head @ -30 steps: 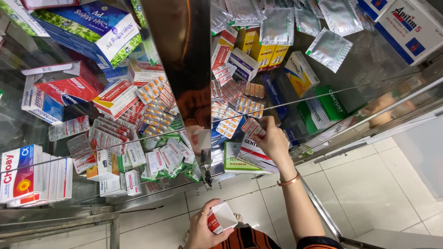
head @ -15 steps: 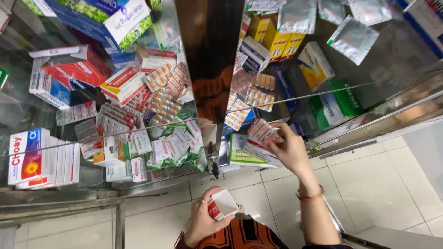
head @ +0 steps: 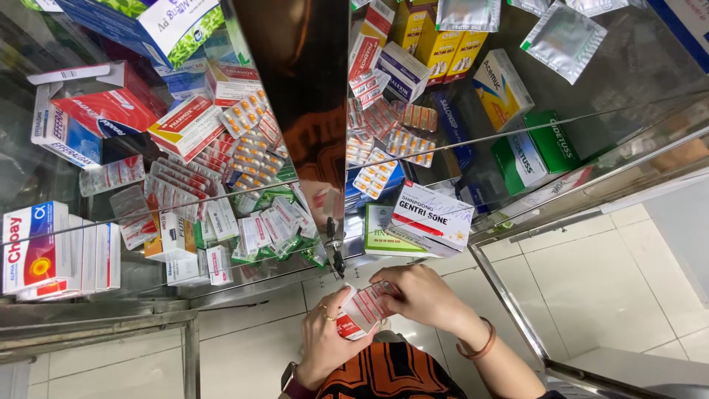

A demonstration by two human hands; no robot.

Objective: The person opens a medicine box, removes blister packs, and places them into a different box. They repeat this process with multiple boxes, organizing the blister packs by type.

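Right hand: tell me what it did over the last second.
The right hand drew back from the glass cabinet shelf and came down to the small red-and-white box, meeting the left hand, whose grip on the box is unchanged. The medicine packs on the shelves lie as before.

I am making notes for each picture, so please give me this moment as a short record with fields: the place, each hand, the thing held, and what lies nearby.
Place: glass display cabinet full of medicine boxes and blister packs, above a tiled floor
Left hand: grip closed around a small red and white box; rings on the fingers, watch at the wrist
Right hand: fingers on the top end of the same box; bracelet at the wrist
Nearest in cabinet: white box with red stripe, just above the hands
Cabinet lock: key hanging in the metal strip
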